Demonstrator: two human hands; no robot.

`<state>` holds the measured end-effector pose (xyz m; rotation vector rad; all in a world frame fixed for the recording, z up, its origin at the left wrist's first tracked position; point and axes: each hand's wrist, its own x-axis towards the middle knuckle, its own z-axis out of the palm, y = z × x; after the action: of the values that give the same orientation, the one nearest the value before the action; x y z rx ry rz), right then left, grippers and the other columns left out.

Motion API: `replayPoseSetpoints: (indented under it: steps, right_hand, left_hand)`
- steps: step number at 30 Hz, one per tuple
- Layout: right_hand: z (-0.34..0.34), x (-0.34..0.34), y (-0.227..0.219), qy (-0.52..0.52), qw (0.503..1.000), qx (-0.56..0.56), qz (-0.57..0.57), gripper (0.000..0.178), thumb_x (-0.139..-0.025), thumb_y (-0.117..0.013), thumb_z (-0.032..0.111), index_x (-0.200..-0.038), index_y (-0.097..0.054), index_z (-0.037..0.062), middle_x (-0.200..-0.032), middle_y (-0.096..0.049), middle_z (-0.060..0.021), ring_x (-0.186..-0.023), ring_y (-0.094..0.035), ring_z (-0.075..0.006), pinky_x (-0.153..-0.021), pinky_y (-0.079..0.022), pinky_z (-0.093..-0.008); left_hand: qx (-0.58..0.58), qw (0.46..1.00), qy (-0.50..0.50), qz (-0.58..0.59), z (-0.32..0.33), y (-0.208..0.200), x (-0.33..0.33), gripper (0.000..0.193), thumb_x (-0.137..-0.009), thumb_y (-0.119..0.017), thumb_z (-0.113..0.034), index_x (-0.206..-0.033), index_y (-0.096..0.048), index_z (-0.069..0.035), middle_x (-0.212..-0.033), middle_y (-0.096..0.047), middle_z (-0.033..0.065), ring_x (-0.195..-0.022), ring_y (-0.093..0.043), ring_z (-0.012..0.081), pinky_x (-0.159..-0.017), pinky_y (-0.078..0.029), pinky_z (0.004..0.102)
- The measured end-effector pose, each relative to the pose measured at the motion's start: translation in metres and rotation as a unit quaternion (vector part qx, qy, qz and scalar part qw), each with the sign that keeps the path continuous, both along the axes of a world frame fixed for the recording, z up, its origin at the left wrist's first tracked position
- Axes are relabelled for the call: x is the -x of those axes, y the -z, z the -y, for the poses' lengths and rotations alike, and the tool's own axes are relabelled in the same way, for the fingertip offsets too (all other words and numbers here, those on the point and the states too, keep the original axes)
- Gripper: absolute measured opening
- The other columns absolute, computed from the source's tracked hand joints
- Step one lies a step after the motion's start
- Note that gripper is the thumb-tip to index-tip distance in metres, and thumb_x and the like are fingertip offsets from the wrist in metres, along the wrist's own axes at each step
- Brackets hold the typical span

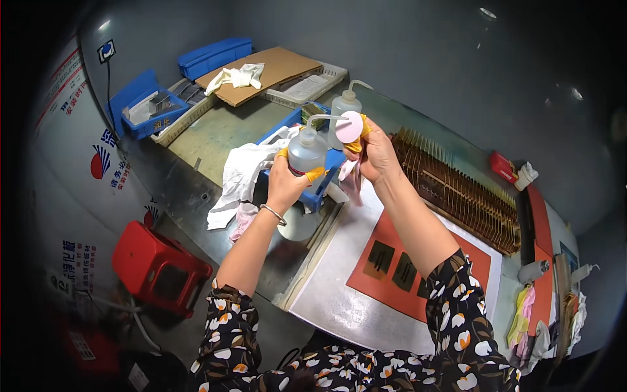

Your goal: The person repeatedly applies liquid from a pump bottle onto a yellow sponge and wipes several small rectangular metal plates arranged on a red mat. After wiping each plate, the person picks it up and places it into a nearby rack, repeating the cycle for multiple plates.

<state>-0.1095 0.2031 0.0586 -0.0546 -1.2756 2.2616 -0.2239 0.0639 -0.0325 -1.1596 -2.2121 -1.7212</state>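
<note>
My left hand, with yellow finger cots on, is wrapped round a translucent wash bottle with a bent spout. The spout tip reaches a round pale-pink pad, which my right hand holds up, also in yellow finger cots. A pink cloth hangs below the right hand; whether that hand holds it I cannot tell. Behind the pad stands a second wash bottle, in or beside a blue bin. A white cloth drapes over the bin's left side.
Dark rectangular plates lie on a red mat in front of me. On the right stands a long rack of thin upright plates. Cardboard, blue boxes and a white tray fill the back left. A red stool stands left.
</note>
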Motion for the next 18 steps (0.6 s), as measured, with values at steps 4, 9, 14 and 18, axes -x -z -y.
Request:
replayPoseSetpoints:
  steps: [4,9,14,18]
  right_hand:
    - [0.0,0.003,0.0,-0.035,0.999,-0.002,-0.025,0.017,-0.094,-0.042,0.011,-0.099,-0.057,0.0068,-0.079,-0.058,-0.0036,-0.054,-0.047,-0.0099,-0.041,-0.037,-0.0243]
    - [-0.01,0.003,0.003,-0.062,0.997,0.001,-0.042,0.015,-0.093,-0.043,0.011,-0.097,-0.058,0.0067,-0.077,-0.058,-0.004,-0.052,-0.046,-0.01,-0.041,-0.037,-0.0247]
    - [0.001,0.001,-0.006,-0.023,1.0,0.005,-0.017,0.015,-0.093,-0.044,0.012,-0.097,-0.058,0.0067,-0.076,-0.058,-0.0036,-0.051,-0.046,-0.0096,-0.04,-0.036,-0.0238]
    - [0.002,-0.001,-0.009,-0.026,1.0,0.003,-0.012,0.014,-0.093,-0.044,0.011,-0.095,-0.057,0.0069,-0.076,-0.057,-0.0031,-0.05,-0.044,-0.0089,-0.039,-0.035,-0.0229]
  left_hand:
    - [0.002,1.0,0.006,0.016,0.0,0.003,0.005,0.068,-0.063,-0.083,-0.034,-0.113,-0.052,0.002,-0.104,-0.06,0.0153,-0.094,-0.06,0.0251,-0.082,-0.047,0.0349]
    - [-0.016,1.0,0.017,0.003,-0.001,0.001,0.004,0.064,-0.064,-0.082,-0.032,-0.11,-0.053,0.001,-0.102,-0.06,0.0155,-0.093,-0.061,0.0266,-0.081,-0.047,0.0355]
    - [-0.031,0.999,0.016,-0.002,-0.003,0.006,0.007,0.058,-0.064,-0.08,-0.03,-0.105,-0.054,0.001,-0.098,-0.06,0.0165,-0.09,-0.061,0.0302,-0.078,-0.048,0.0375]
    - [-0.045,0.999,0.022,0.008,-0.001,0.001,0.003,0.058,-0.064,-0.081,-0.032,-0.105,-0.055,0.001,-0.096,-0.06,0.0163,-0.088,-0.062,0.0292,-0.076,-0.048,0.0364]
